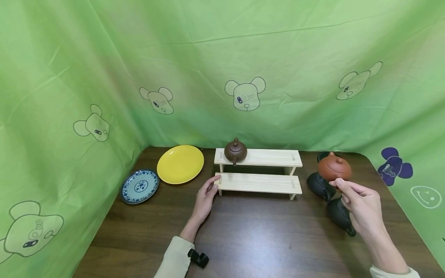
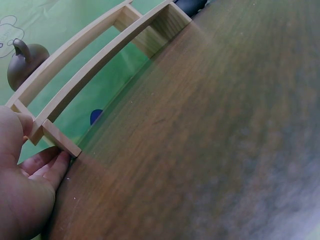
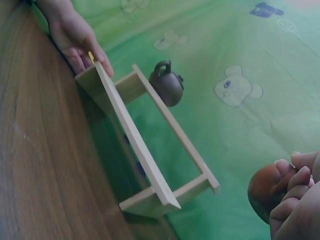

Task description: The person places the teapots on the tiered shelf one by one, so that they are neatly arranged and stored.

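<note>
My right hand (image 1: 363, 208) pinches a reddish-brown clay teapot (image 1: 334, 168) at its near side, lifted above the dark teapots at the right. In the right wrist view the same teapot (image 3: 262, 192) is partly hidden by curled fingers. My left hand (image 1: 203, 200) grips the left end of the two-tier wooden rack (image 1: 259, 182), with the thumb near the lower board and fingers beside the leg in the left wrist view. On the left part of the upper board sits a dark brown teapot (image 1: 236, 151), its spout facing me.
Two black teapots, one farther (image 1: 318, 185) and one nearer (image 1: 337, 214), stand on the table (image 1: 257, 235) at the right. A yellow plate (image 1: 180, 165) and a blue patterned plate (image 1: 140, 186) lie at the left. Green cloth (image 1: 194, 69) hangs behind and at both sides.
</note>
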Demonstrator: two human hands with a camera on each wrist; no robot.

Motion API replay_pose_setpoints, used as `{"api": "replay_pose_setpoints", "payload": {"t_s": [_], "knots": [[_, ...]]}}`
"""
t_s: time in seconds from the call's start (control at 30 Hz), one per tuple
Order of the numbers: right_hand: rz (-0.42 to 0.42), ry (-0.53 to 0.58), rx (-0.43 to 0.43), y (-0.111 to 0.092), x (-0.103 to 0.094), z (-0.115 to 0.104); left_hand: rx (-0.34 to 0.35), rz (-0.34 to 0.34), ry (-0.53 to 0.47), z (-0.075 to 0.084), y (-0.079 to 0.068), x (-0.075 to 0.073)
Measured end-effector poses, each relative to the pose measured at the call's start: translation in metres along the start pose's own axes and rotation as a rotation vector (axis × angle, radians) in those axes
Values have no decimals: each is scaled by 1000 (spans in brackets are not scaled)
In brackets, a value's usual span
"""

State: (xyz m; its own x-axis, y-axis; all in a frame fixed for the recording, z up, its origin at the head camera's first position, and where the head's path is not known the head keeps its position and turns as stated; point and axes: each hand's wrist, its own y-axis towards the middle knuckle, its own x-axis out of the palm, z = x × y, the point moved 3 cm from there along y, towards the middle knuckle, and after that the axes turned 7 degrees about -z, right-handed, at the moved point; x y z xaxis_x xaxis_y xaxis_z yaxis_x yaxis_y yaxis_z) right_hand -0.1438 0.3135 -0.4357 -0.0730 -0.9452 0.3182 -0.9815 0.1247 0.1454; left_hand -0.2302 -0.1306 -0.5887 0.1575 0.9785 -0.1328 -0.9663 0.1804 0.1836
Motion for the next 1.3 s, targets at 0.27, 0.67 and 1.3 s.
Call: {"api": "replay_pose_setpoints", "payload": {"t_s": [0.27, 0.67, 1.3], "knots": [[-14, -4, -12, 4, 19, 1, -29, -9, -9, -4, 1, -1], [-6, -7, 10, 12, 44, 11, -87, -21, -78, -17, 4, -3], [-38, -41, 43, 27, 76, 25, -96, -15, -76, -14, 4, -2]]}}
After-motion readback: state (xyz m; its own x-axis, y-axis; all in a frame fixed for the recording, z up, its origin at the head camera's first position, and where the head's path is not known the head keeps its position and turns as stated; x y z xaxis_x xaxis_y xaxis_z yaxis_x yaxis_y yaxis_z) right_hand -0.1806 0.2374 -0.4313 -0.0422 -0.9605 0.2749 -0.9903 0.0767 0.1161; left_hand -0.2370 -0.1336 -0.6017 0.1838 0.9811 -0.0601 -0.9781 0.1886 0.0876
